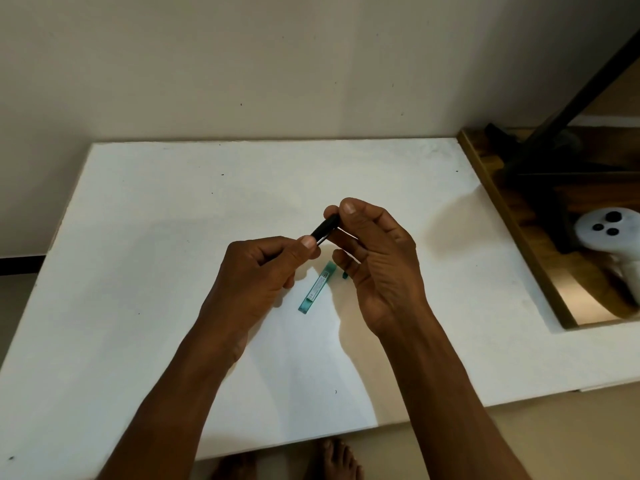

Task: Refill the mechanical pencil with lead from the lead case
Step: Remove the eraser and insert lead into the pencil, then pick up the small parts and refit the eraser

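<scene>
Head view: black, seemingly glossy mechanical pencil (325, 229)

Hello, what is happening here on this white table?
A person holds a black pencil above the table with both hands. The left hand grips its lower end and the right hand pinches its upper end. The teal lead case lies flat on the table below the hands, untouched. A small teal piece, perhaps its cap, lies beside it.
</scene>
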